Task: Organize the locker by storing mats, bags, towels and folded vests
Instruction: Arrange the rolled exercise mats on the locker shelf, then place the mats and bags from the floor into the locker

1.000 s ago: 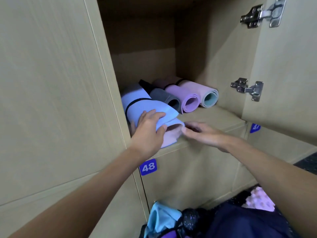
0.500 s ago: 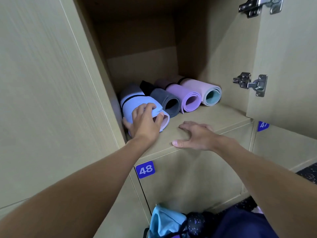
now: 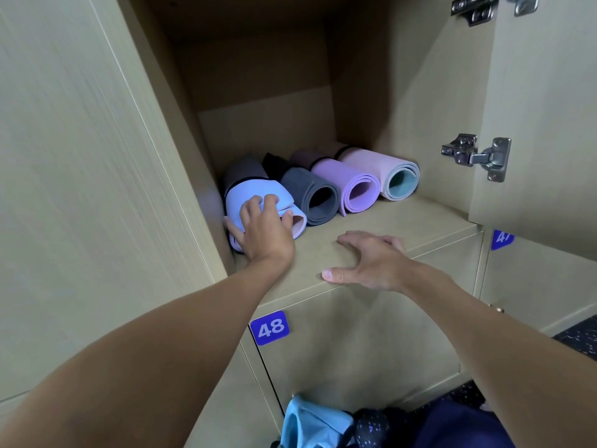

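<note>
Left hand (image 3: 263, 229) wrapped over the near end of the light-blue rolled foam mat with a black strap (image 3: 258, 195), now pushed deeper against the locker's left wall than a second ago, when its open end overhung the pale wooden shelf (image 3: 403, 221). Just right of that grip, touching: dark-grey rolled mat (image 3: 315, 197), then lilac (image 3: 355, 187) and pink-and-teal rolls (image 3: 395, 176). Right hand (image 3: 371, 260) flat, empty, fingers spread on the shelf edge. Mats likely stored; bags below remain.

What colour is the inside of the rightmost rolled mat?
Teal inside, pale pink outside, on the rightmost rolled mat, seen clearly in the head view.
</note>
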The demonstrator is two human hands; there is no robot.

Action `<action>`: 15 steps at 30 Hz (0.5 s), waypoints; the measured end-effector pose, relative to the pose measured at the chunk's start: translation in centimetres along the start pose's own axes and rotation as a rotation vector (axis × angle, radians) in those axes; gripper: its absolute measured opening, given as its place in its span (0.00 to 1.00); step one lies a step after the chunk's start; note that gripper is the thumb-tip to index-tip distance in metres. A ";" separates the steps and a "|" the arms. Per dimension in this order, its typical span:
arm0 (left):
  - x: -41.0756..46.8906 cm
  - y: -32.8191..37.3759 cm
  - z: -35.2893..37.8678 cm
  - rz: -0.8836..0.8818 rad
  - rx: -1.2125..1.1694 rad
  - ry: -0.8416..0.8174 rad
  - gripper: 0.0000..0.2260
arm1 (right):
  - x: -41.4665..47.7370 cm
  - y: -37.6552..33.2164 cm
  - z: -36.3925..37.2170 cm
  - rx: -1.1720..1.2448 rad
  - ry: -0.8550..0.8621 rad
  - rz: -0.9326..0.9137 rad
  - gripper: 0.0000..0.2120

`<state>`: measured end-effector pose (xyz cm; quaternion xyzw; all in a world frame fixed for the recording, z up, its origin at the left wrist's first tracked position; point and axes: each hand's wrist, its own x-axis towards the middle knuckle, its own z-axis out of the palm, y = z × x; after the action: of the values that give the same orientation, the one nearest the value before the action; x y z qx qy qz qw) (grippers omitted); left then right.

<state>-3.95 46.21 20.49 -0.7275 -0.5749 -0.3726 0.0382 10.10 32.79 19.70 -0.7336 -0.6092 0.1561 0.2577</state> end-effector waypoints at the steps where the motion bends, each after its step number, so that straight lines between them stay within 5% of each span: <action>1: 0.2 -0.1 0.2 -0.001 0.007 -0.005 0.15 | 0.0 0.1 0.0 0.008 0.004 0.005 0.41; 15: 0.8 0.8 -0.6 -0.019 0.069 -0.047 0.20 | 1.4 0.4 1.1 0.056 0.136 0.045 0.38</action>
<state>-3.50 46.27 21.70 -0.7287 -0.5951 -0.3357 0.0465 10.14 34.34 18.72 -0.7486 -0.5688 0.1285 0.3154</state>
